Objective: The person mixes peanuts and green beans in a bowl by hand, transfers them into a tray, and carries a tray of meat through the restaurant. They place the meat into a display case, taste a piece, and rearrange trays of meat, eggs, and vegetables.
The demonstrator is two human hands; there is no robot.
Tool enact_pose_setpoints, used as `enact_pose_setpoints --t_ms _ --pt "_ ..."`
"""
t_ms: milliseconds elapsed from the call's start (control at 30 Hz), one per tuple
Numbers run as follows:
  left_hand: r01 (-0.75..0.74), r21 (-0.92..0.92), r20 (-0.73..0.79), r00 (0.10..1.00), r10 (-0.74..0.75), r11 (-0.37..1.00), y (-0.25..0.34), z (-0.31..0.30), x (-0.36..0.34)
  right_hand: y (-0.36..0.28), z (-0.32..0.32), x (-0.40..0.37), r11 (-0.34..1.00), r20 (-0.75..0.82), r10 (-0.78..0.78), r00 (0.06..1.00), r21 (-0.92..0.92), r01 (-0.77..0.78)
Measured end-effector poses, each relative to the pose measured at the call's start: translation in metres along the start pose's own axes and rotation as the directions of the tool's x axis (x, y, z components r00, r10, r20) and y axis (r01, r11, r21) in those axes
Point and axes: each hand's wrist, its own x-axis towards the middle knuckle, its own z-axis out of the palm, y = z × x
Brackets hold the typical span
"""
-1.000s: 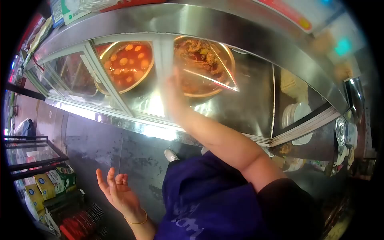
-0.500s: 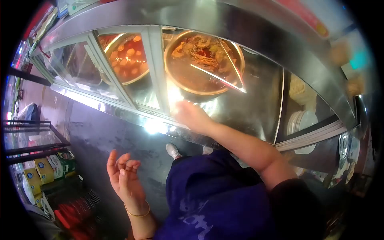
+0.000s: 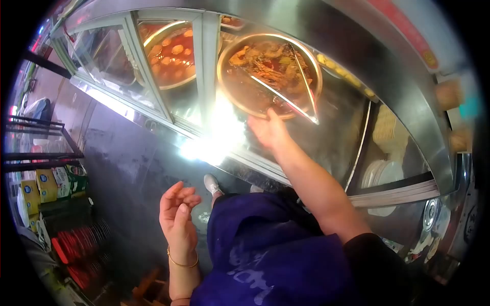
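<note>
A round metal basin (image 3: 223, 85) holds dark reddish broth with pieces of braised food (image 3: 265, 64) in it. Metal tongs (image 3: 286, 97) lie across it, their joined end reaching over the near rim. My right hand (image 3: 268, 131) is at the basin's near rim, one digit over the edge and the other fingers outside, seemingly pinching it; the fingertips are partly hidden. Low over the floor, my left hand (image 3: 178, 217) hangs with loosely bent fingers and nothing in them, a thin bracelet on its wrist.
Sliding glass panes (image 3: 145, 66) front the steel case at left, with a second basin (image 3: 190, 84) of red broth behind them. Stacked white plates (image 3: 380, 173) stand at right. Packages (image 3: 47, 184) and a red rack (image 3: 76, 245) sit at lower left. The curved steel hood (image 3: 352, 46) overhangs the basins.
My right hand has moved forward from the case's front edge to the basin's near rim. My left hand has shifted right, still holding nothing. The view has turned slightly.
</note>
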Motion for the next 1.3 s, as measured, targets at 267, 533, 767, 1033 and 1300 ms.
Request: enact_pose_setpoints --t_ms 267,533,767,1033,1300 --pt "-0.01 -0.009 -0.176 0.984 0.008 1.0 0.005 -0.023 -0.007 -0.006 0.033 0.028 0.956 -0.135 -0.205 0.969 0.183 0.228" --pt "-0.026 -0.015 -0.265 0.964 0.021 1.0 0.008 -0.038 -0.008 -0.062 0.072 0.077 0.96 -0.127 -0.25 0.96 0.094 0.262" --pt "-0.033 0.02 -0.328 0.944 0.038 0.999 0.009 -0.039 -0.004 -0.097 0.107 0.102 0.952 -0.192 -0.242 0.951 0.141 0.27" --pt "0.011 0.032 -0.429 0.903 0.004 0.999 0.007 -0.032 -0.004 -0.155 0.123 0.143 0.952 -0.125 -0.299 0.946 0.032 0.305" --pt "0.051 0.073 -0.443 0.897 -0.013 0.996 0.003 -0.022 0.007 -0.18 0.143 0.152 0.909 -0.137 -0.415 0.899 -0.099 0.404"
